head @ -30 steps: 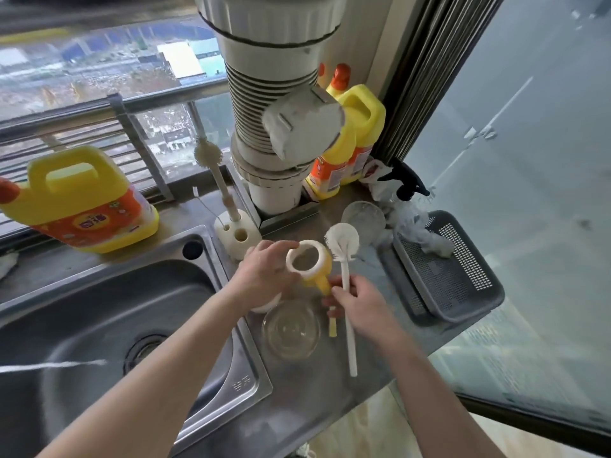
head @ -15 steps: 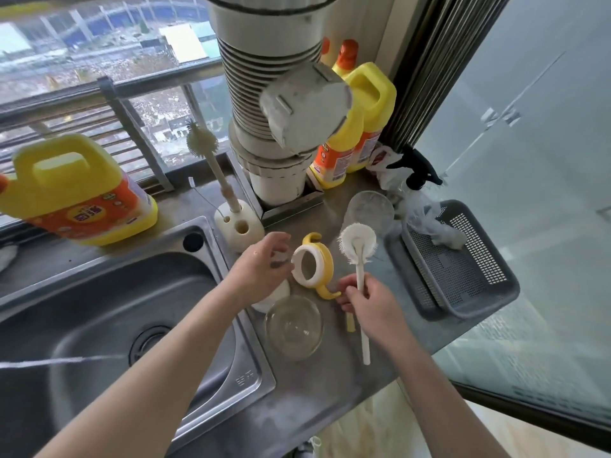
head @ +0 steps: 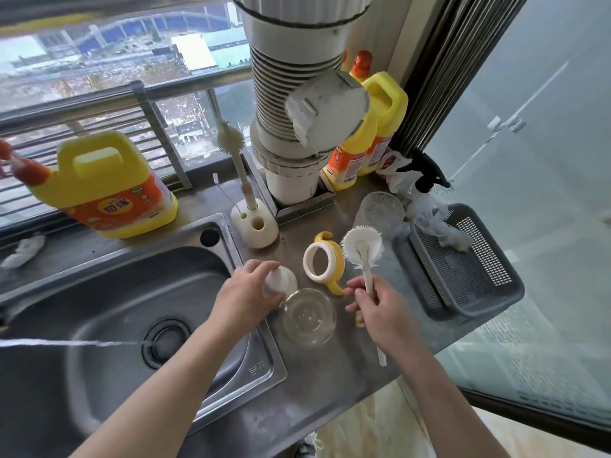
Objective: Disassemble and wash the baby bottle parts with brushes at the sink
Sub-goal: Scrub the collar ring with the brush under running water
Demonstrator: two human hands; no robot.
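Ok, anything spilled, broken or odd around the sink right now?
Two things: the pipe cap has chipped, ragged edges, and water streams into the sink with nothing under it while the left hand grips a white part and the right hand a brush.

Counter (head: 314,375) lies right of sink (head: 99,292). On the counter, taken from the bottle ring (head: 322,262): brush holder (head: 254,226) at 10 o'clock, cup (head: 380,209) at 1, brush (head: 363,252) just beside at 3, basket (head: 463,259) beyond it, bottle (head: 307,317) at 6, teat (head: 281,280) at 8.
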